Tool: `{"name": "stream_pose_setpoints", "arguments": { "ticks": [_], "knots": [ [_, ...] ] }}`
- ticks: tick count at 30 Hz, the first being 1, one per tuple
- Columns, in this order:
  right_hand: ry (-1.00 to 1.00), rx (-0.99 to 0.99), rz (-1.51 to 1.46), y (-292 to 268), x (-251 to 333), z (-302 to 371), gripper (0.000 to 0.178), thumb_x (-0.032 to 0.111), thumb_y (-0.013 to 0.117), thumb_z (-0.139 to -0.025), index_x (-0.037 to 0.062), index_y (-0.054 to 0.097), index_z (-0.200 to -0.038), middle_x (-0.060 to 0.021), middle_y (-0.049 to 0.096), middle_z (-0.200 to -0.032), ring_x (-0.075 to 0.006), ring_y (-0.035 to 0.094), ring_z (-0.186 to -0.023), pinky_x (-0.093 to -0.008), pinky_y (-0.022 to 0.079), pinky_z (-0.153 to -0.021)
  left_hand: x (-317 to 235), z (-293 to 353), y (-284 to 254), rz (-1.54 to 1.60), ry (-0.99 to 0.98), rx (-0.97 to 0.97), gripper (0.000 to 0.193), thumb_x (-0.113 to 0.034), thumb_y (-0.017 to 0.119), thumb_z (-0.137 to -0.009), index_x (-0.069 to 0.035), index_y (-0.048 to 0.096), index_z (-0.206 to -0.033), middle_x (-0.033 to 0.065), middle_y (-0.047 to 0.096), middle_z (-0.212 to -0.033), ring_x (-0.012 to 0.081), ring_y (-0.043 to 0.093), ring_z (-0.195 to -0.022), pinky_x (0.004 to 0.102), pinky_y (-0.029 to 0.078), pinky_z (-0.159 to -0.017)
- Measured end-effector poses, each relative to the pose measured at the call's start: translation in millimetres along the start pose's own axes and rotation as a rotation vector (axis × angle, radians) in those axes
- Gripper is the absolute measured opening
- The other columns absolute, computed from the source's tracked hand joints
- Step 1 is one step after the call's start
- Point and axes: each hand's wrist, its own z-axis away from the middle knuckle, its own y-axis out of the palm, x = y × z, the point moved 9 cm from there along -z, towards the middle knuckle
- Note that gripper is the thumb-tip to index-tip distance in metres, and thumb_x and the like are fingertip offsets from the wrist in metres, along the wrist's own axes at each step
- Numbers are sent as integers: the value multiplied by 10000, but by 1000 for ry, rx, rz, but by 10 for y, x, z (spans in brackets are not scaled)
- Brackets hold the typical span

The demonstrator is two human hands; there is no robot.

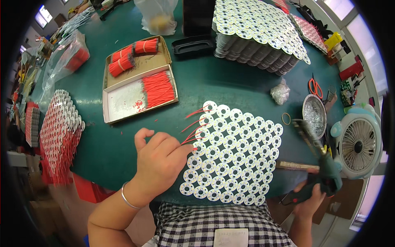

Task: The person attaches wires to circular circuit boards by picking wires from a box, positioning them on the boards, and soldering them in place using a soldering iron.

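A panel of white ring-shaped LED circuit boards (229,147) lies flat on the green table in front of me. Short red wires (196,112) stick out leftward from several rings along its upper left edge. My left hand (160,160) is closed in a pinch at that edge, on red wire (187,140) whose ends are partly hidden by the fingers. Off the panel's right side, my right hand (309,202) is wrapped round the handle of a dark green soldering gun (330,177). Its front end is blurred and points up and left, apart from the panel.
Left of centre, an open cardboard box (105,111) holds red wires, some in bundles. A tall stack of ring panels (259,24) stands at the back. On the right are a metal bowl (305,109), red-handled scissors (315,87) and a small fan (357,144). Wired panels (59,123) lie far left.
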Motion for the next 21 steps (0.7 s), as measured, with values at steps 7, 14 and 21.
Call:
{"name": "stream_pose_setpoints", "arguments": {
  "ticks": [7, 14, 21],
  "knots": [
    [405, 515, -198, 1105, -262, 437, 557, 344, 580, -787, -40, 406, -1152, -179, 566, -944, -219, 604, -580, -295, 479, -450, 79, 261, -7, -27, -80, -30, 178, -56, 696, -569, -138, 625, -710, -36, 471, -619, 138, 490, -637, 352, 289, -716],
    [124, 803, 253, 1240, -179, 446, 216, 1, 518, -732, 3, 575, -940, -80, 599, -759, -182, 632, -649, -292, 487, -593, 40, 249, 41, -3, -22, -11, 180, -65, 685, -570, -138, 632, -726, -43, 465, -619, 139, 478, -629, 350, 275, -690],
    [182, 769, 282, 1226, -237, 409, 184, -18, 552, -696, 5, 600, -872, -95, 604, -777, -207, 618, -627, -305, 484, -584, 73, 225, 90, 13, -22, 9, 75, -113, 622, -655, -138, 612, -725, -37, 442, -633, 130, 478, -653, 347, 287, -706]
  ]
}}
